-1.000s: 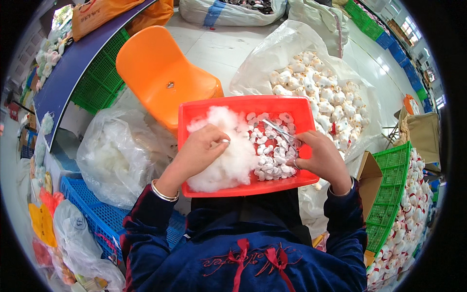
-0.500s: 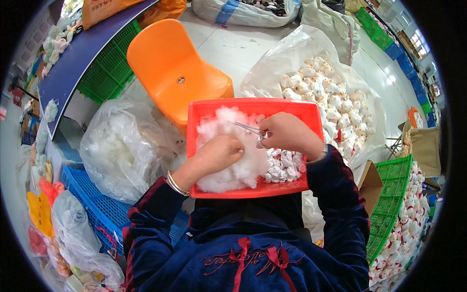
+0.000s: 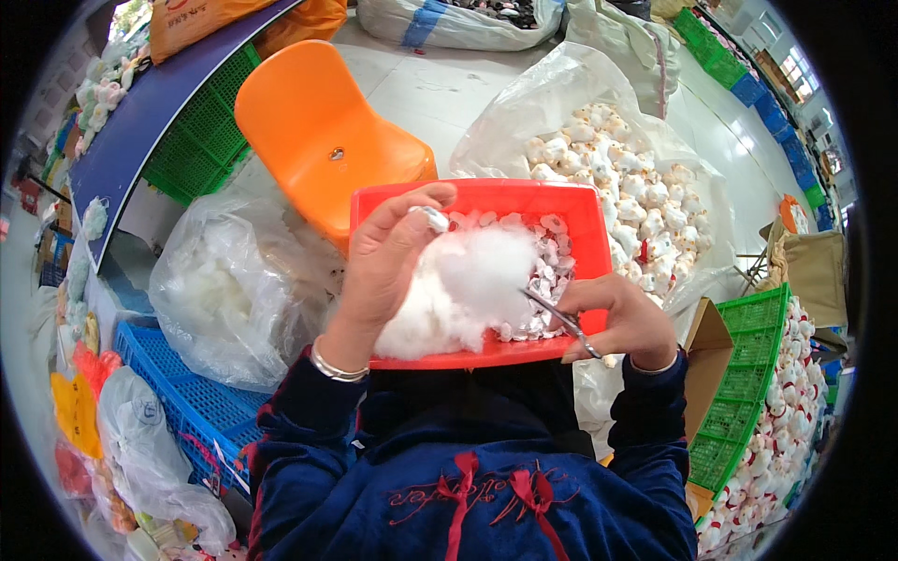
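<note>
A red tray (image 3: 587, 210) sits at my lap, holding white fluffy stuffing (image 3: 426, 313) and many small silvery-white pieces (image 3: 543, 313). My left hand (image 3: 388, 257) is raised over the tray's left side. Between its thumb and fingers is one small silvery-white piece (image 3: 432, 219). My right hand (image 3: 622, 318), at the tray's near right corner, is closed on metal scissor-handled forceps (image 3: 554, 313). Their tips point left and touch a loose tuft of stuffing (image 3: 486, 265); whether they pinch it is hard to tell.
An orange chair (image 3: 327, 140) stands beyond the tray. Beside it on the left is a clear bag of stuffing (image 3: 224, 290), above a blue crate (image 3: 187, 393). To the right lie an open plastic bag of small white plush pieces (image 3: 645, 196) and a green crate (image 3: 748, 374).
My left hand has risen from the stuffing and now holds a small silvery-white piece. My right hand has moved toward me and right with the forceps; a stuffing tuft now lies at their tips.
</note>
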Demonstrator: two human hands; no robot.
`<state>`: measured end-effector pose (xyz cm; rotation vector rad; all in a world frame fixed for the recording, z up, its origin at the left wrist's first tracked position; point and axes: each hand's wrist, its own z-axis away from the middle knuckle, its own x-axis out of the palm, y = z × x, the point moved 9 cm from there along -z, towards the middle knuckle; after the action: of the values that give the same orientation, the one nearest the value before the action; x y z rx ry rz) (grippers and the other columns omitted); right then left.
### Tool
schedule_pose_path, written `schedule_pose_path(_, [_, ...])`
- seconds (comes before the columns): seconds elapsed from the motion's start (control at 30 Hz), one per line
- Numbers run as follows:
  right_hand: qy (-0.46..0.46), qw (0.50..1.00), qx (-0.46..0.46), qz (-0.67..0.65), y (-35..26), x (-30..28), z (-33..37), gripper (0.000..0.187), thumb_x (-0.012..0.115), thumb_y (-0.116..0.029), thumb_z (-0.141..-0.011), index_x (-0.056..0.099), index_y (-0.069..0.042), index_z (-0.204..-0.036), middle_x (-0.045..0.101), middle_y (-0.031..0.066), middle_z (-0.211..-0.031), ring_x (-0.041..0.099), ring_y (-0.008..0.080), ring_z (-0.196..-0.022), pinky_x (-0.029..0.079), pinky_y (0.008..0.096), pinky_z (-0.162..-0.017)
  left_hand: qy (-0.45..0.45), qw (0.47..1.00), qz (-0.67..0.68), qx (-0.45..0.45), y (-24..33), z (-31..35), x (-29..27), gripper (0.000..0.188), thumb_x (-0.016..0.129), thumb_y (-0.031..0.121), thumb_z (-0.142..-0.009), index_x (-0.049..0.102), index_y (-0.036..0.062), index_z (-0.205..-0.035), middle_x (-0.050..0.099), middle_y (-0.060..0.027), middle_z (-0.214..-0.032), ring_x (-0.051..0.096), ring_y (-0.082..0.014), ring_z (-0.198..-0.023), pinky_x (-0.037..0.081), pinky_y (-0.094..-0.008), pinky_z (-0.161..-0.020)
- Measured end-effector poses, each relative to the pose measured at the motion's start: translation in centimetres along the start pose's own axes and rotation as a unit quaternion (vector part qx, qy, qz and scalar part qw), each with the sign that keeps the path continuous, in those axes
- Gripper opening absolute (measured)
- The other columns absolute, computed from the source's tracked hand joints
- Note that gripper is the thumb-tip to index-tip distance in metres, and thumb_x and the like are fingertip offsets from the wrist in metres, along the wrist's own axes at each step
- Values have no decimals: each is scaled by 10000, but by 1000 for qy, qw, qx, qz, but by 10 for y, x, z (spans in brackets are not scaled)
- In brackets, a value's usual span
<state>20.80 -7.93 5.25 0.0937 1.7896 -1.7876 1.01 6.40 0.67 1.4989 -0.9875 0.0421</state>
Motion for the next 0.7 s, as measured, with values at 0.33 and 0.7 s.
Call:
schedule_pose_path(0.33, [39, 995, 63, 68, 21, 30, -13, 339, 848, -221, -795, 741, 6, -1023, 653, 99, -741, 621, 204, -684, 514, 347, -686, 65, 988, 97, -101, -37, 6, 45, 212, 540, 248, -1091, 667, 92, -1158, 458, 50, -694, 375, -59, -525, 469, -253, -583])
schedule_pose_path(0.7, [133, 943, 24, 303, -8, 15, -1, 615, 878, -252, -651, 667, -40, -1189, 617, 159, -1162, 529, 386, -1175, 457, 446, -1002, 145, 986, 59, -58, -36, 3, 31, 235, 541, 303, -1083, 655, 103, -1132, 378, 68, -670, 318, -54, -537, 484, -308, -780])
